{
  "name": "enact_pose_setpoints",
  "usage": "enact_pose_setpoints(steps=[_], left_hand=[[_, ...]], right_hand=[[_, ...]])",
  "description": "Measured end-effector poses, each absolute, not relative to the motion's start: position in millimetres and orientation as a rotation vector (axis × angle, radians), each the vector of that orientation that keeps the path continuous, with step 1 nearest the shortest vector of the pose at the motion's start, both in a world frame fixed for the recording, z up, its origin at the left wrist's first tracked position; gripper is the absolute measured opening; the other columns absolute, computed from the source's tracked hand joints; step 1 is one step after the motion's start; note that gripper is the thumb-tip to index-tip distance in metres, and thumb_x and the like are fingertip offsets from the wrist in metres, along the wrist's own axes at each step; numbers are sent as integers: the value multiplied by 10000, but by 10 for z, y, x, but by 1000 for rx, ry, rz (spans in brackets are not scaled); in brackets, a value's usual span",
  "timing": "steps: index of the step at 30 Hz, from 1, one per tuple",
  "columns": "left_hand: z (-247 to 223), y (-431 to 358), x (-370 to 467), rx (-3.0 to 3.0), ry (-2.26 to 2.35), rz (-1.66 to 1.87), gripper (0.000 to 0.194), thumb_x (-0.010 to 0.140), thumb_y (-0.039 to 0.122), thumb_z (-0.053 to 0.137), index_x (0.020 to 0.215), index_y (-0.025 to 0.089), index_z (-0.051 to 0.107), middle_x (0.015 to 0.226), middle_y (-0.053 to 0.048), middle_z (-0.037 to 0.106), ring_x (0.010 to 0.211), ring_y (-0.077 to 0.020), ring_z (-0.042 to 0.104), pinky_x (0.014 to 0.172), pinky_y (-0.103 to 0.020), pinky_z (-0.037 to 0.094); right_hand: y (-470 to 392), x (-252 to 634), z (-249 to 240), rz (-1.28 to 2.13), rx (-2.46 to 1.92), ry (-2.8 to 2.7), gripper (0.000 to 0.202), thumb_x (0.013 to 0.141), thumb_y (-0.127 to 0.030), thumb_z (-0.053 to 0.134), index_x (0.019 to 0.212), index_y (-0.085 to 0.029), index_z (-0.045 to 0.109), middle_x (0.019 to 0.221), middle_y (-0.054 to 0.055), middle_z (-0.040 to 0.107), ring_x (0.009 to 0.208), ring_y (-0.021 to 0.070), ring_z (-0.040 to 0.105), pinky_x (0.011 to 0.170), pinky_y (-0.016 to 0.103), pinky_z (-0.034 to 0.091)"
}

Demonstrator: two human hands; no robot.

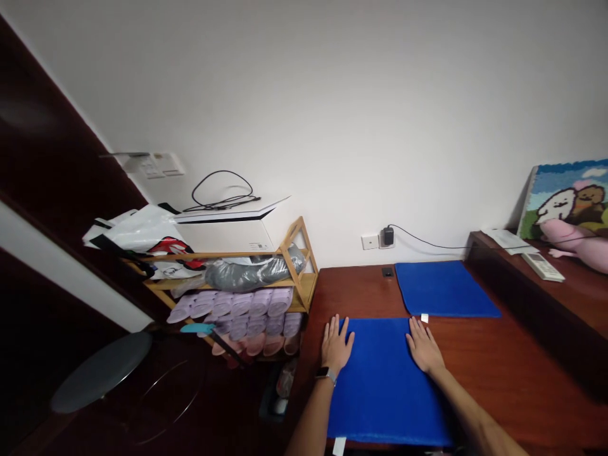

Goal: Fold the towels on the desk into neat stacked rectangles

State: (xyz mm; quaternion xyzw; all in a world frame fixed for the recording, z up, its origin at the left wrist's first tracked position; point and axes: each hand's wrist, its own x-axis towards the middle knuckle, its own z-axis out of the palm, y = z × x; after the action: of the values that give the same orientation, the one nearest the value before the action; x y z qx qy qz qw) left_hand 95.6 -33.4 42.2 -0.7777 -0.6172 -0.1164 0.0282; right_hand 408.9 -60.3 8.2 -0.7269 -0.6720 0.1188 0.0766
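A flat blue cloth [380,386] lies spread on the reddish-brown wooden table [503,373], with a white tag at its near left corner. My left hand [336,347] rests palm down at the cloth's far left corner, fingers stretched out and partly on the wood. At the far right corner lies my right hand [424,347], also flat with its fingers extended. Neither hand grips anything. Behind, a second blue cloth [446,288] is laid flat near the wall; its white tag [424,318] is just beyond my right fingertips.
Left of the table stands a wooden rack [304,291] with several lilac slippers [242,304] and a white box [228,234] on top. A round stool [102,370] is at lower left. On the raised right ledge are a remote control [543,266] and a pink plush toy [577,244].
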Motion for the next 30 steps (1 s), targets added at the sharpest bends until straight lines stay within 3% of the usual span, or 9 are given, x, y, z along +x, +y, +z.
enact_pose_setpoints(steps=[5, 9, 15, 18, 30], left_hand=[[428, -501, 1871, -2670, -1578, -508, 578, 1084, 483, 299, 1626, 287, 333, 1708, -66, 303, 1579, -244, 264, 1283, -505, 271], [292, -581, 2269, -2726, -1664, -474, 578, 1078, 522, 303, 1614, 314, 364, 1695, -71, 329, 1568, -246, 295, 1278, -489, 287], [242, -514, 1134, -2422, -2023, -344, 606, 1067, 507, 327, 1614, 252, 374, 1692, -109, 319, 1568, -294, 285, 1271, -539, 279], [230, -478, 673, -2397, -2041, -290, 616, 1074, 493, 294, 1620, 215, 356, 1702, -106, 289, 1569, -272, 285, 1266, -506, 301], [411, -534, 839, -2412, -1826, -399, 576, 1070, 414, 346, 1609, 212, 372, 1678, -108, 355, 1560, -265, 310, 1269, -518, 299]], right_hand=[[-610, 4088, 44, 292, -2177, -2020, 720, 1032, -431, 133, 1648, -66, 204, 1725, 82, 186, 1604, 216, 148, 1307, 435, 103], [-607, 4103, -8, 268, -2172, -2029, 719, 1028, -431, 147, 1649, -73, 208, 1724, 86, 204, 1601, 217, 160, 1305, 433, 111], [-622, 4109, -64, 255, -2161, -2016, 740, 1027, -480, 126, 1651, -92, 212, 1724, 76, 218, 1602, 218, 159, 1307, 429, 105], [-627, 4090, -63, 254, -2185, -2005, 741, 1025, -472, 116, 1652, -88, 201, 1727, 73, 207, 1605, 215, 146, 1308, 427, 92], [-813, 3915, 281, 219, -2216, -1983, 699, 1036, -402, 104, 1650, -87, 217, 1727, 69, 195, 1604, 223, 148, 1303, 435, 123]])
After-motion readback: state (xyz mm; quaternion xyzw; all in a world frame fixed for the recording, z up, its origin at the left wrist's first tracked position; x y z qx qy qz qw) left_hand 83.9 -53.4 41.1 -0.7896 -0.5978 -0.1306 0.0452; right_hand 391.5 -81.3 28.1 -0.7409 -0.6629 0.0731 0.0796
